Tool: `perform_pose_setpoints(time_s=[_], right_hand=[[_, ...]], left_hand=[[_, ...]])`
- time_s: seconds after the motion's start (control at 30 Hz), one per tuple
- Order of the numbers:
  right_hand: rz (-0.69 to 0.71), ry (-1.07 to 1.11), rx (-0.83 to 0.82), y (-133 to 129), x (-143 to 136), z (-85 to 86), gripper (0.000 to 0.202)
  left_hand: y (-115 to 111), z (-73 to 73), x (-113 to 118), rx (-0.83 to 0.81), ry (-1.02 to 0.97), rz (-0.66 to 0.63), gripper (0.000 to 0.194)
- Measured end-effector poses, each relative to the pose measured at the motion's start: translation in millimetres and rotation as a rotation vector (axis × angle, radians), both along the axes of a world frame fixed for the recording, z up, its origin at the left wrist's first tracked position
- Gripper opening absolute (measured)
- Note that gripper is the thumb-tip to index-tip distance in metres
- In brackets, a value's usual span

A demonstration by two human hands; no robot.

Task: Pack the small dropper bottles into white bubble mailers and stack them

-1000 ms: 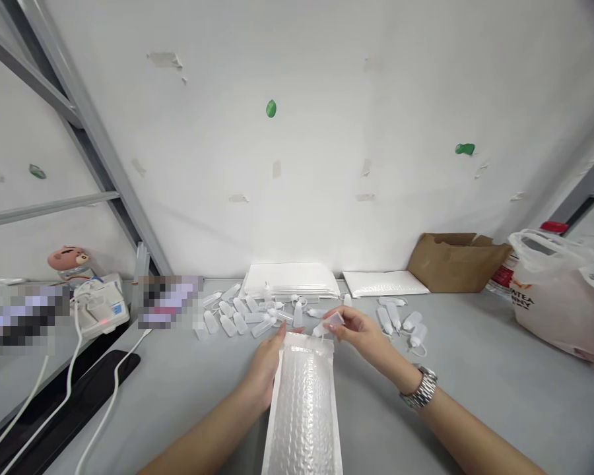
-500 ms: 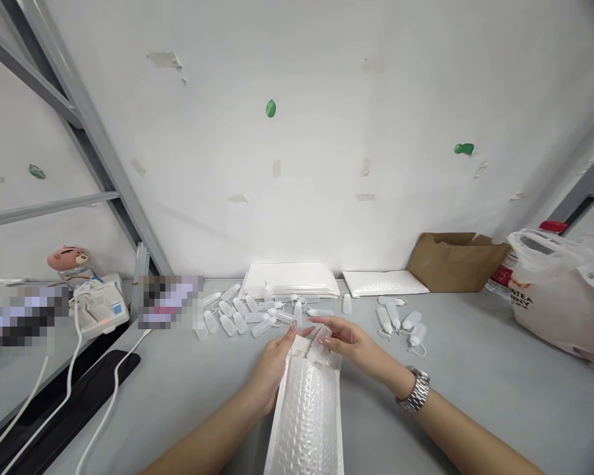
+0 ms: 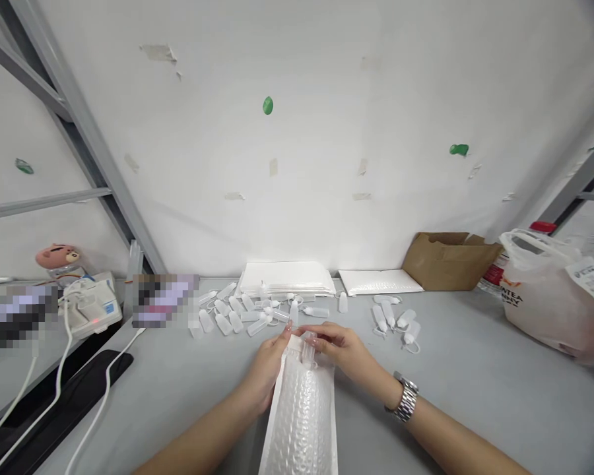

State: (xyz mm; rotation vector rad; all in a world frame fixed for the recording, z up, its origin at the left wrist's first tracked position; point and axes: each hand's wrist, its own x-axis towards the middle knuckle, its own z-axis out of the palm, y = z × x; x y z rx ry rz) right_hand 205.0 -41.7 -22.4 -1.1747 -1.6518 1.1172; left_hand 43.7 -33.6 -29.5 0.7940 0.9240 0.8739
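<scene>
Centrally, squeeze bottle (image 3: pixel 309 355) at far end of bubble mailer (image 3: pixel 299 415).
Left hand (image 3: pixel 268 371) grips mailer's left edge; right hand (image 3: pixel 345 348) pinches bottle; loose bottles (image 3: pixel 235 321) scattered beyond.

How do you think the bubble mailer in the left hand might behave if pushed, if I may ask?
The bubble mailer would probably flex softly, given its dimpled, padded-looking surface. Its glossy sheen suggests it may be rather slippery.

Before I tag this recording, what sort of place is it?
Probably a packing workstation: a bubble mailer in use, many loose bottles, and a stack of flat white packets behind them.
</scene>
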Motion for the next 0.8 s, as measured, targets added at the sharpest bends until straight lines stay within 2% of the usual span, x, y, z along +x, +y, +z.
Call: perform_pose_setpoints(time_s=[0.13, 0.37, 0.47, 0.6, 0.7, 0.8], right_hand=[[-0.097, 0.054, 0.030, -1, -3, -1.3, 0.023], [-0.108, -0.072, 0.160, -4, -5, -0.4, 0.018], [-0.122, -0.099, 0.130, -4, -6, -0.3, 0.020], [-0.069, -0.115, 0.037, -5, -10, 0.3, 0.021], [-0.001, -0.150, 0.080, -8, -13, 1.0, 0.021], [-0.018, -0.231, 0.084, -8, -13, 1.4, 0.028]], left_hand=[[1, 2.4, -1, -0.004, -0.001, -0.007, 0.054], [4, -1.3, -3, -0.012, 0.024, 0.027, 0.053], [5, -3.7, -4, 0.006, 0.069, 0.052, 0.054], [4, -5.4, -3, 0.048, 0.080, 0.047, 0.054], [2, -4.1, -1, 0.051, 0.074, 0.026, 0.052], [0, -2.1, -1, 0.071, 0.086, 0.022, 0.051]])
